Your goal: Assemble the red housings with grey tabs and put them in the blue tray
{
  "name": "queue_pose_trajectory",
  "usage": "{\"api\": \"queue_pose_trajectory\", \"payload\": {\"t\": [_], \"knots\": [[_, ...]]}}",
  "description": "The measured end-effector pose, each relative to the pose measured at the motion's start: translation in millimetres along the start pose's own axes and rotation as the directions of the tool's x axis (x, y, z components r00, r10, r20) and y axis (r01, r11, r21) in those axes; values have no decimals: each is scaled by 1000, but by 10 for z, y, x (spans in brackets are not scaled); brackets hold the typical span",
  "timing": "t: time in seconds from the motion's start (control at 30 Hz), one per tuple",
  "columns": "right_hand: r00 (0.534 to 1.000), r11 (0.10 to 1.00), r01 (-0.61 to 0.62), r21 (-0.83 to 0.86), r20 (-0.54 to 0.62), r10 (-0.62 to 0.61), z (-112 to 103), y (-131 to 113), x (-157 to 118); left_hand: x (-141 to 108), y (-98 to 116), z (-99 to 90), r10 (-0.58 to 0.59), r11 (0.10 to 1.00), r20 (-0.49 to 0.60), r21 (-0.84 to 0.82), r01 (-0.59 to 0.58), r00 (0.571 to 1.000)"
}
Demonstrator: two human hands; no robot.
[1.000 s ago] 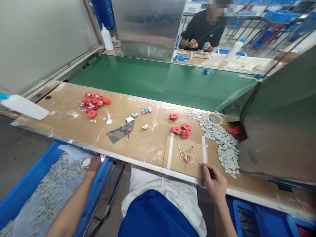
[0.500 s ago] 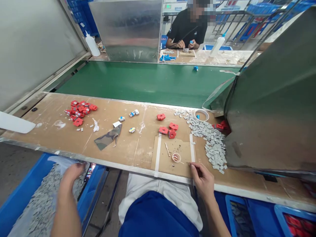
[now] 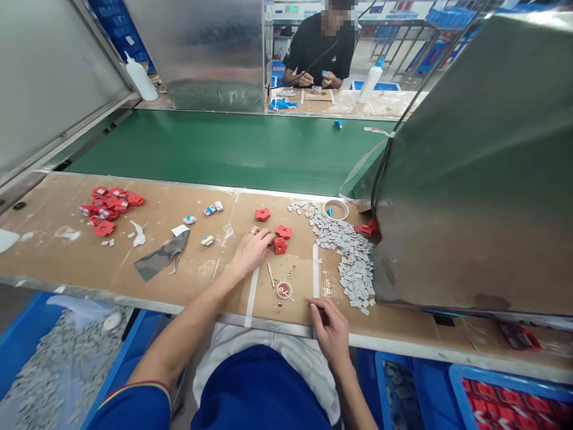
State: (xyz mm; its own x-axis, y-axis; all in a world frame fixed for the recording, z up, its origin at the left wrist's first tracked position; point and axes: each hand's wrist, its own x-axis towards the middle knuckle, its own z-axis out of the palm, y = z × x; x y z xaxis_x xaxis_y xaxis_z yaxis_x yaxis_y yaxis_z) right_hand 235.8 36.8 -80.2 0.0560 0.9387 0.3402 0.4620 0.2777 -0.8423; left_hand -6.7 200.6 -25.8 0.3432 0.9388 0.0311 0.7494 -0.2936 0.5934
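My left hand [image 3: 253,248] reaches over the table to the small group of red parts, its fingertips on a red piece that they mostly cover. Right beside the fingers lie a red part [image 3: 283,232] and another red part [image 3: 280,245]. One more red part [image 3: 262,214] sits just behind the hand. My right hand [image 3: 330,325] rests at the table's front edge, thumb and forefinger pinched together; whatever is between them is too small to name. Between the hands are a small round cup [image 3: 283,290] with a stick in it and a thin white stick [image 3: 271,275].
A heap of grey chips [image 3: 353,257] and a tape roll [image 3: 335,209] lie to the right. Red parts [image 3: 110,206] are piled at the left, near a camouflage cloth [image 3: 162,257]. Beyond the green belt [image 3: 224,149] a person in black handles blue parts.
My left hand has moved from above the blue bin at the lower left up to the red parts. The view has shifted right. My right hand keeps its pinch by the table edge.
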Motion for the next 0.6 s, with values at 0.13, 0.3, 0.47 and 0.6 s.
{"api": "queue_pose_trajectory", "payload": {"t": [0.13, 0.3, 0.47, 0.6], "knots": [[1000, 1000, -15, -15, -10, 15, 31, 6, -7, 103, -164, 19, -49, 997, -27, -67, 47, 998], [1000, 999, 3, -41, -11, -3, 25, 26, -17, -209, -267, -31, -161, 956, -67, -258, 139, 985], [1000, 998, 8, -66, 4, -8, 5, 55, -32, -647, -127, 16, -284, 628, -71, -767, 129, 956], [1000, 997, 3, -79, -26, -5, 22, 54, -44, -847, 15, 37, -322, 416, -23, -901, 119, 946]]}}
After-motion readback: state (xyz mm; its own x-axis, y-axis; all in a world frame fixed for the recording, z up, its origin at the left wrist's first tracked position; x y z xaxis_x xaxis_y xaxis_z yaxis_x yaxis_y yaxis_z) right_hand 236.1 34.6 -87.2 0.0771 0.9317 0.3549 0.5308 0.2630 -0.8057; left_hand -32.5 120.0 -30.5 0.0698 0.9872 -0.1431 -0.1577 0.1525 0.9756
